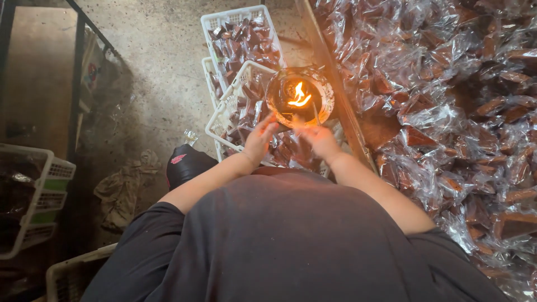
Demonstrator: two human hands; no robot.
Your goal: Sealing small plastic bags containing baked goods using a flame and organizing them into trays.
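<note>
Hazard entry: left hand (259,140) and right hand (320,138), grip unclear, at centre frame beside burning flame bowl (300,96); nearby plastic-wrapped packets (442,84) could melt, fingers scorch.

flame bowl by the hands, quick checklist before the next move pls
1. Flame lit in the round bowl: ok.
2. Left hand short of the fire: ok, just below the bowl's rim.
3. Right hand short of the fire: ok, also below the rim.
4. What the hands pinch between them: cannot tell, blurred.
5. Plastic kept away from the flame: not ok, the wrapped pile and the filled white baskets lie right beside the bowl.
</note>
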